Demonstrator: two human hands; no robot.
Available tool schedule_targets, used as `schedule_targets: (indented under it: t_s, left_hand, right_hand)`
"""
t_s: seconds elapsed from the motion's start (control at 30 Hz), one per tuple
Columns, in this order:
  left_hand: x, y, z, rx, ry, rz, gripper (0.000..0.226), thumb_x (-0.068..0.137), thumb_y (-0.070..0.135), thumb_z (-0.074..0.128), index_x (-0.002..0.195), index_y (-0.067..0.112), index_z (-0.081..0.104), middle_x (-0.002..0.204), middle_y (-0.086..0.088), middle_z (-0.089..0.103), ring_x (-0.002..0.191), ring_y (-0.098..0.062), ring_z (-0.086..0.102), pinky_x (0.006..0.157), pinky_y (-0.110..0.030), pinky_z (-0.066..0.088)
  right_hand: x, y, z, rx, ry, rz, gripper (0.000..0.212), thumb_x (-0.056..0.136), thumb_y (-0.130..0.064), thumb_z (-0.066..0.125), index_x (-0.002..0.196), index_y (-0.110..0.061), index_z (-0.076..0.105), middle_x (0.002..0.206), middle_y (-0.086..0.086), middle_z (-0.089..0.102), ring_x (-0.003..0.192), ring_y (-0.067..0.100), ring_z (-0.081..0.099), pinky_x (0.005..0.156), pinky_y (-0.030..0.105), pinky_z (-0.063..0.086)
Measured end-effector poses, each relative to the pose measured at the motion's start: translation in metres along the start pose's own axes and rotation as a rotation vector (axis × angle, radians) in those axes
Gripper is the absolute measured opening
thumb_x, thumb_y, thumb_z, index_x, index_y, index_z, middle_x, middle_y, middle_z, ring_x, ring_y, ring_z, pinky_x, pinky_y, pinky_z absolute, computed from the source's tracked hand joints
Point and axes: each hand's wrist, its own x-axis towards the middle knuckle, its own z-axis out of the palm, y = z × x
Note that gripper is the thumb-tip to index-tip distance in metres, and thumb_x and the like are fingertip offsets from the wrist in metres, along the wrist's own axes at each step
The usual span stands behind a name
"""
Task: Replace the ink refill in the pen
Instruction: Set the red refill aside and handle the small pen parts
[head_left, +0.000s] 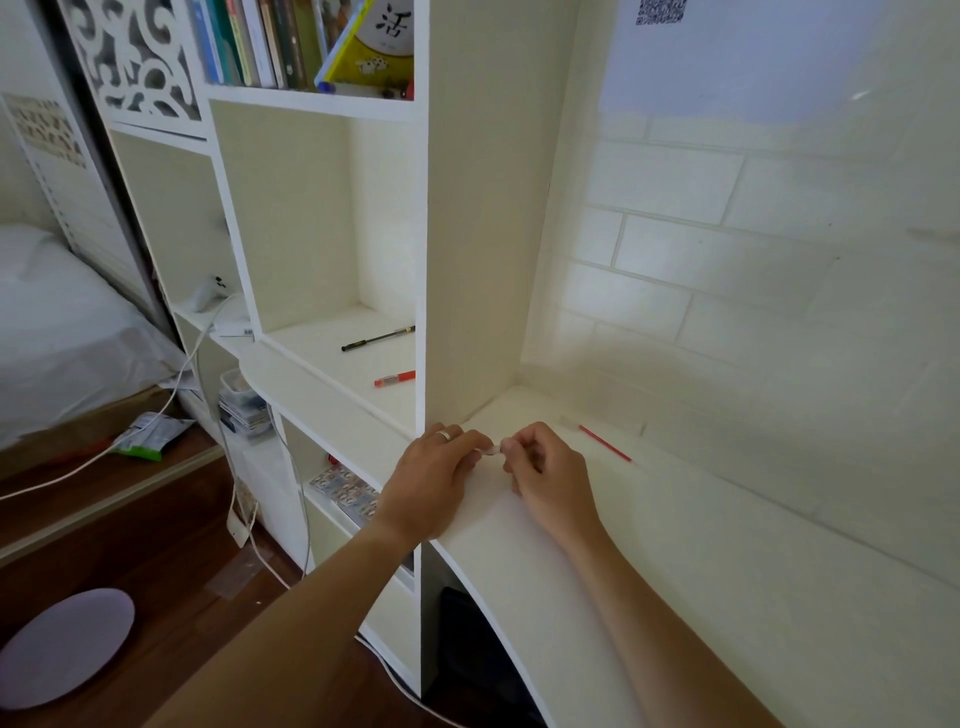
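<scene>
My left hand and my right hand meet over the white desk, fingertips pinching a small pale pen part between them. Most of that part is hidden by my fingers. A thin red ink refill lies loose on the desk, just right of my right hand. In the open shelf compartment to the left lie a black pen and a red pen, both partly cut off by the shelf's upright panel.
A tall white upright panel stands right behind my hands. The white brick-pattern wall closes off the desk's back. Books fill the top shelf. White cables, a bed and a purple stool lie to the left.
</scene>
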Motion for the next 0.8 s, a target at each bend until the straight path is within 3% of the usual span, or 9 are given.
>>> schedule_targets:
  t_s: [0.1, 0.23, 0.37, 0.47, 0.63, 0.73, 0.8]
  left_hand:
    - [-0.0002, 0.0003, -0.0007, -0.011, -0.003, -0.006, 0.022, 0.101, 0.013, 0.052, 0.112, 0.025, 0.067, 0.097, 0.003, 0.064, 0.095, -0.017, 0.053, 0.080, -0.034, 0.047]
    - [0.0001, 0.0008, -0.0008, -0.007, -0.008, -0.012, 0.023, 0.101, 0.013, 0.051, 0.112, 0.026, 0.067, 0.098, 0.004, 0.064, 0.096, -0.015, 0.052, 0.081, -0.030, 0.044]
    - [-0.0001, 0.0002, -0.0008, -0.012, -0.007, -0.009, 0.023, 0.101, 0.013, 0.051, 0.112, 0.026, 0.067, 0.099, 0.005, 0.064, 0.096, -0.015, 0.052, 0.081, -0.029, 0.043]
    - [0.0002, 0.0012, -0.0010, -0.011, 0.001, -0.013, 0.022, 0.101, 0.013, 0.052, 0.112, 0.025, 0.067, 0.099, 0.005, 0.064, 0.097, -0.014, 0.052, 0.080, -0.027, 0.041]
    - [0.0001, 0.0005, -0.0003, -0.016, -0.001, -0.012, 0.022, 0.101, 0.014, 0.052, 0.111, 0.026, 0.067, 0.097, 0.005, 0.064, 0.095, -0.014, 0.051, 0.080, -0.028, 0.043]
    - [0.0007, 0.0013, -0.0002, -0.018, 0.003, -0.015, 0.023, 0.101, 0.013, 0.053, 0.111, 0.025, 0.068, 0.098, 0.006, 0.064, 0.095, -0.013, 0.051, 0.079, -0.026, 0.040]
    - [0.0009, 0.0014, -0.0003, -0.015, 0.000, -0.013, 0.023, 0.101, 0.012, 0.053, 0.111, 0.025, 0.069, 0.098, 0.005, 0.065, 0.095, -0.014, 0.051, 0.079, -0.026, 0.041]
  right_hand:
    - [0.0009, -0.0009, 0.0023, -0.046, 0.011, 0.039, 0.026, 0.101, -0.038, 0.056, 0.084, -0.019, 0.063, 0.073, 0.001, 0.071, 0.057, 0.006, 0.059, 0.059, 0.018, 0.044]
    - [0.0022, -0.0028, 0.0027, -0.078, -0.014, 0.012, 0.016, 0.098, -0.025, 0.056, 0.085, -0.017, 0.059, 0.076, -0.002, 0.064, 0.066, 0.015, 0.057, 0.059, 0.017, 0.042]
    - [0.0035, -0.0024, 0.0045, -0.101, 0.017, 0.033, 0.039, 0.104, -0.031, 0.047, 0.074, -0.010, 0.059, 0.071, 0.003, 0.063, 0.072, 0.019, 0.059, 0.067, 0.031, 0.043]
    - [0.0032, -0.0022, 0.0051, -0.131, -0.017, 0.006, 0.023, 0.101, -0.030, 0.053, 0.085, -0.013, 0.060, 0.086, 0.000, 0.064, 0.078, 0.017, 0.060, 0.066, 0.024, 0.045]
    - [0.0032, -0.0014, 0.0056, -0.144, -0.005, 0.018, 0.038, 0.105, -0.032, 0.046, 0.072, -0.017, 0.057, 0.076, 0.003, 0.061, 0.075, 0.017, 0.057, 0.067, 0.028, 0.039]
    - [0.0035, -0.0018, 0.0047, -0.120, -0.024, 0.013, 0.022, 0.100, -0.028, 0.051, 0.081, -0.018, 0.057, 0.086, 0.000, 0.064, 0.079, 0.016, 0.059, 0.064, 0.021, 0.043]
    - [0.0026, -0.0025, 0.0039, -0.144, -0.031, -0.017, 0.027, 0.100, -0.022, 0.051, 0.074, -0.024, 0.055, 0.080, -0.003, 0.060, 0.075, 0.012, 0.057, 0.063, 0.020, 0.039]
